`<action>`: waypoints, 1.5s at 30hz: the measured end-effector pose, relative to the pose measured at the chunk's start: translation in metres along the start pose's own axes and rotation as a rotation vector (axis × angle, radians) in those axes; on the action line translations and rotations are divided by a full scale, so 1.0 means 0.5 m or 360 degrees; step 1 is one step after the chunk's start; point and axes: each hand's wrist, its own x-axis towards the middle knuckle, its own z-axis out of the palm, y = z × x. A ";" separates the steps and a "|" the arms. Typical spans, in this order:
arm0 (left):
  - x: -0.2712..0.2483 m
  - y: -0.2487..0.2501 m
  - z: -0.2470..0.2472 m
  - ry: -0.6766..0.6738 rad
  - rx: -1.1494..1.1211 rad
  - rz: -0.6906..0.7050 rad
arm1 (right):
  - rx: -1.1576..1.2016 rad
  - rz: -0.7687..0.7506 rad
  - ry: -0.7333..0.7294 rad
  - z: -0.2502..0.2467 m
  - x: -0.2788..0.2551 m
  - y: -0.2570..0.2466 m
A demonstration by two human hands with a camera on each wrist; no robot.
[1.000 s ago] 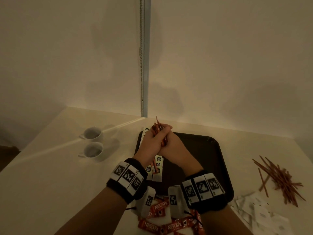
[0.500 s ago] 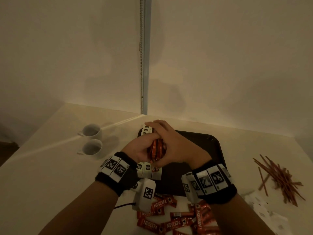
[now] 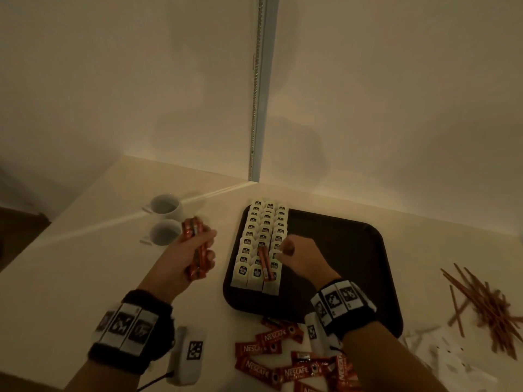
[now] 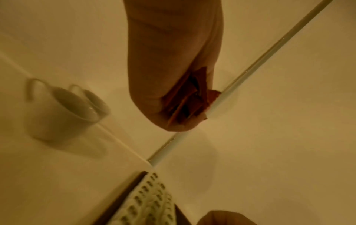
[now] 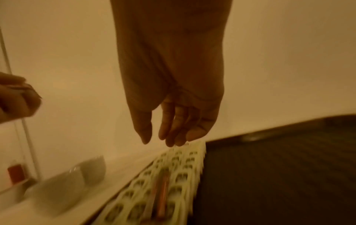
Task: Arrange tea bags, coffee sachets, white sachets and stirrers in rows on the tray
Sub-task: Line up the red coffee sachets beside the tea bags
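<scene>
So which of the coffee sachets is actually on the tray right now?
Only the single sachet lying across the tea bags on the tray. The others are a bundle in the left hand or loose sachets on the table.

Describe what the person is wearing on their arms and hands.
Both hands, left hand and right hand, are bare, with no gloves or sleeves. Each wrist carries a black band faced with white square tags printed in black patterns. A white camera box with its own tag hangs under the left wrist, trailing a black cable.
</scene>
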 end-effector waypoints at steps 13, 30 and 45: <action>-0.088 -0.070 -0.159 0.0353 -0.0035 -0.0008 | -0.0155 0.0151 -0.0038 0.120 0.067 0.004; -0.055 -0.050 -0.096 0.0224 0.0096 0.0077 | -0.0267 0.0181 -0.0019 0.119 0.083 -0.008; 0.005 -0.027 0.017 0.0004 0.0396 0.0248 | 0.1141 -0.0009 -0.0014 -0.073 -0.027 -0.082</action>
